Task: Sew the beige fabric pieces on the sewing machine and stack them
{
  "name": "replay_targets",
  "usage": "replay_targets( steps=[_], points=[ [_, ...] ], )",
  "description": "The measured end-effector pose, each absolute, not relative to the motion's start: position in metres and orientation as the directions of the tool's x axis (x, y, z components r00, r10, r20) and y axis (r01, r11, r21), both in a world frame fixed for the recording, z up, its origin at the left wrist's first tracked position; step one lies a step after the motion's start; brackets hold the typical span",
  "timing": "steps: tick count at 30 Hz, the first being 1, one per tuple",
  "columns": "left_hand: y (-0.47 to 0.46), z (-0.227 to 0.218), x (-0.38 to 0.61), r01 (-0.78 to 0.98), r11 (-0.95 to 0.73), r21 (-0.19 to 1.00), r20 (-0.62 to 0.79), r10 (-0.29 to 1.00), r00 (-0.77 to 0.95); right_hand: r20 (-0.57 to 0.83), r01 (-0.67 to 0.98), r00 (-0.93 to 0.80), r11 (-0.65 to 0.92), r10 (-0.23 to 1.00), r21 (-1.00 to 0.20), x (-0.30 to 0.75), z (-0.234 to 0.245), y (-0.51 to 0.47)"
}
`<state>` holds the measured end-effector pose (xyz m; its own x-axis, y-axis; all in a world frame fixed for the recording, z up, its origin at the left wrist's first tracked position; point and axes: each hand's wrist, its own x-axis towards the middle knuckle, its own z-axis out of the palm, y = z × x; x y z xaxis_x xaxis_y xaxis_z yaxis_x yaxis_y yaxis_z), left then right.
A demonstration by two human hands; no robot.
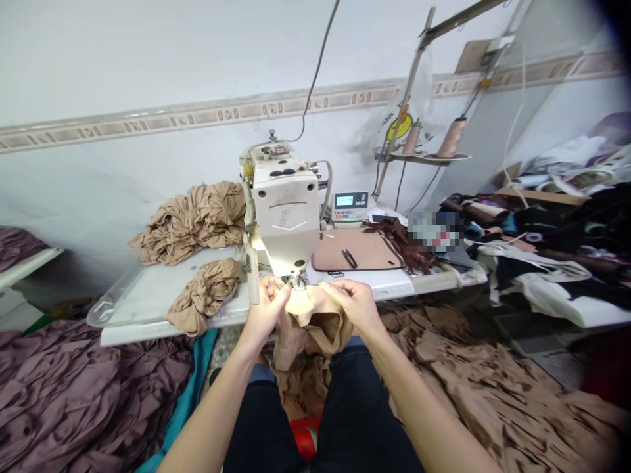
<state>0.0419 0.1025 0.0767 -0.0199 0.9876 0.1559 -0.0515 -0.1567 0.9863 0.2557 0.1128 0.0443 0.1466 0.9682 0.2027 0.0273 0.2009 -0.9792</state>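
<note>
Fabric, a tan knit, is pinched by my left hand and right hand, held smooth and even at the presser foot of the sewing machine.

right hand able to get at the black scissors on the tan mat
Probably yes: nothing blocks the right hand from the scissors on the mat, though it must first release the beige fabric.

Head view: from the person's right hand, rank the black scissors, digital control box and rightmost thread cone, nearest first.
From the right hand:
1. Black scissors, on the tan pad, straight ahead.
2. Digital control box, behind the pad.
3. Thread cone, on the shelf, off to the right.
</note>
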Motion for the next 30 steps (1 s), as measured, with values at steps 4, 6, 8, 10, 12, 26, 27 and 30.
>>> replay_targets(
  steps=[4, 6, 8, 10, 12, 26, 27, 30],
  points=[
    [0.096, 0.065, 0.038, -0.084, -0.078, 0.993, 0.075, 0.996, -0.042, 0.128, 0.005, 0.178, 0.129, 0.976, -0.992, 0.257, 0.024, 0.110],
    [0.089, 0.054, 0.030, -0.053, -0.039, 0.998, 0.036, 0.998, -0.056, 0.140, 0.017, 0.230, 0.139, 0.963, -0.990, 0.258, 0.009, 0.102],
    [0.081, 0.041, 0.016, -0.004, 0.002, 1.000, -0.002, 0.998, -0.064, 0.178, 0.049, 0.276, 0.171, 0.945, -0.984, 0.256, -0.007, 0.087],
    [0.073, 0.029, 0.000, 0.043, 0.028, 0.999, -0.024, 0.996, -0.087, 0.181, 0.061, 0.270, 0.171, 0.946, -0.983, 0.249, -0.022, 0.066],
    [0.066, 0.022, -0.016, 0.088, 0.020, 0.996, -0.009, 0.992, -0.127, 0.139, 0.031, 0.221, 0.136, 0.965, -0.990, 0.237, -0.032, 0.044],
    [0.032, 0.003, -0.005, -0.039, 0.164, 0.986, -0.166, 0.984, -0.056, 0.174, -0.110, -0.094, 0.164, 0.980, -0.980, 0.174, 0.004, 0.034],
    [0.028, -0.003, -0.001, -0.040, 0.175, 0.984, -0.176, 0.984, -0.032, 0.162, -0.113, -0.101, 0.150, 0.982, -0.982, 0.179, 0.009, 0.033],
    [0.018, -0.019, 0.003, 0.019, 0.179, 0.984, -0.180, 0.981, 0.073, 0.049, -0.129, -0.217, 0.021, 0.975, -0.991, 0.197, 0.018, 0.025]
  ],
)
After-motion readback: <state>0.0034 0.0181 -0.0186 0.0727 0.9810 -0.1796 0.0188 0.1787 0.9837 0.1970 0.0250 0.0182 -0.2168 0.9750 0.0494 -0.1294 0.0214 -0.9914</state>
